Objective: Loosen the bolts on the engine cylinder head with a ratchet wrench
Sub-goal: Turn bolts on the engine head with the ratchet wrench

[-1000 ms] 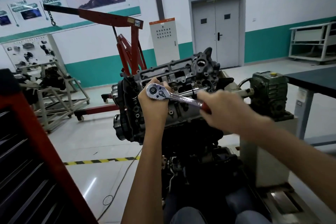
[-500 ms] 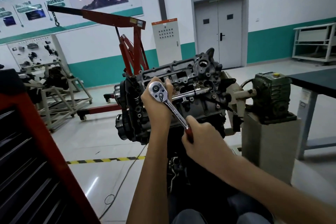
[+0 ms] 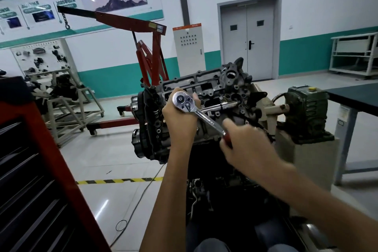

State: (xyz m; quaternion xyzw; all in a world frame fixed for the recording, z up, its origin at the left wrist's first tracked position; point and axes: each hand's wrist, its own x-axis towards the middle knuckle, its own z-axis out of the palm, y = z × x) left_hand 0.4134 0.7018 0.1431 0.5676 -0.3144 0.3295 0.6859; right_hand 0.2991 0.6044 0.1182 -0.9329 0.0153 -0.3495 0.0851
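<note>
My right hand (image 3: 245,145), fingers gripping the ratchet wrench (image 3: 204,117) handle, swings back up; left hand (image 3: 180,117) clasps its head: likely another loosening stroke.

At the cylinder head (image 3: 204,86), the left hand (image 3: 180,118) wraps the drive end of the ratchet wrench (image 3: 205,117); the right hand (image 3: 245,147) grips its red handle, lower right.

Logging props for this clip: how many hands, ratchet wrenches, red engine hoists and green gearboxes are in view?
hands: 2 (left hand, right hand)
ratchet wrench: 1
red engine hoist: 1
green gearbox: 1
Total: 5
</note>
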